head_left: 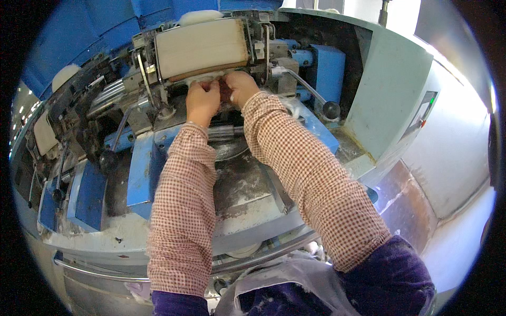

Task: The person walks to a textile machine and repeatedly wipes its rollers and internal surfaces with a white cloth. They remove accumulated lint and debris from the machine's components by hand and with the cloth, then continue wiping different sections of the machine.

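Note:
Both my hands meet at the lower edge of a cream, padded rectangular block (203, 46) clamped in the machine. White, fluffy fibre (197, 79) hangs along that edge. My left hand (203, 102) is closed, its thumb and fingers pinching the fibre. Close beside it on the right, my right hand (241, 88) is bent inward with curled fingers at the same tuft; its fingertips are partly in shadow. Checked sleeves cover both forearms, with wisps of fluff on them.
A black-knobbed lever (331, 110) juts out right of the block, and another knob (108, 160) sits to the left. Blue housings (141, 174) line the machine's front. A metal rail (105, 271) runs along its near edge. A pale green cabinet (387, 89) stands at the right.

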The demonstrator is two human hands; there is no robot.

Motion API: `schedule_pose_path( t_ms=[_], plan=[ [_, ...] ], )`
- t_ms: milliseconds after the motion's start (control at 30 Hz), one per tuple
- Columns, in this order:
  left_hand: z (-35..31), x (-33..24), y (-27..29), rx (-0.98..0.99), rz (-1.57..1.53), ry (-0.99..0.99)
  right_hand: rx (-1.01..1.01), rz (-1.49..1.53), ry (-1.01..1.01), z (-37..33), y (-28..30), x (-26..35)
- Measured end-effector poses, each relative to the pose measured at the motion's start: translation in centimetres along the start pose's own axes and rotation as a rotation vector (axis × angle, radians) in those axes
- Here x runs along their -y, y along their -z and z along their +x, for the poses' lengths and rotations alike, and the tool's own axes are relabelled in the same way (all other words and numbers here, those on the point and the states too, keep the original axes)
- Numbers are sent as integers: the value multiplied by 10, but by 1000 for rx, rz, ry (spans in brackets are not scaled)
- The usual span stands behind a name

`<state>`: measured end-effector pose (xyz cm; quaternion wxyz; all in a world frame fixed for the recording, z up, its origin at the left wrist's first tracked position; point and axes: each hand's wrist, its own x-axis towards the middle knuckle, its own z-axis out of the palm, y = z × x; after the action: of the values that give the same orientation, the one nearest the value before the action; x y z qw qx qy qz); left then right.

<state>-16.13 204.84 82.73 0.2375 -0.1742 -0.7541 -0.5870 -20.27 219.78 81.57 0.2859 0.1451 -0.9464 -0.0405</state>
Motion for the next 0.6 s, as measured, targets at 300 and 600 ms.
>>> schedule_pose_path(
  t_ms=[300, 600],
  plan=[
    [24, -5, 4, 406, -119, 239, 114, 80, -116, 10, 13, 14],
    [21, 17, 6, 292, 55, -6, 234, -95, -17, 4, 36, 33]
  ],
)
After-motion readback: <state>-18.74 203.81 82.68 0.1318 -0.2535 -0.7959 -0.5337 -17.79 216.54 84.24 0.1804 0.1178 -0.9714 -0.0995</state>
